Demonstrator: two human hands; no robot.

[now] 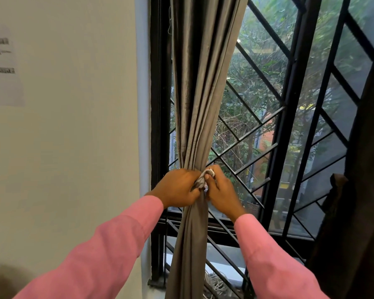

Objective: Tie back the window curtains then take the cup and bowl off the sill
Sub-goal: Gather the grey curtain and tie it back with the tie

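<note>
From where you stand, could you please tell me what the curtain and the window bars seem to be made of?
Curtain: woven fabric, likely synthetic satin; grey, soft sheen along hanging folds.
Window bars: probably painted metal; thin, straight, black, semi-gloss.

The gathered grey curtain [201, 93] hangs just in front of the black window grille [266, 87], whose diagonal bars block any reach outward. The wall [73, 126] crowds its left; free room lies on its right, up to the dark curtain [363, 190].
</note>
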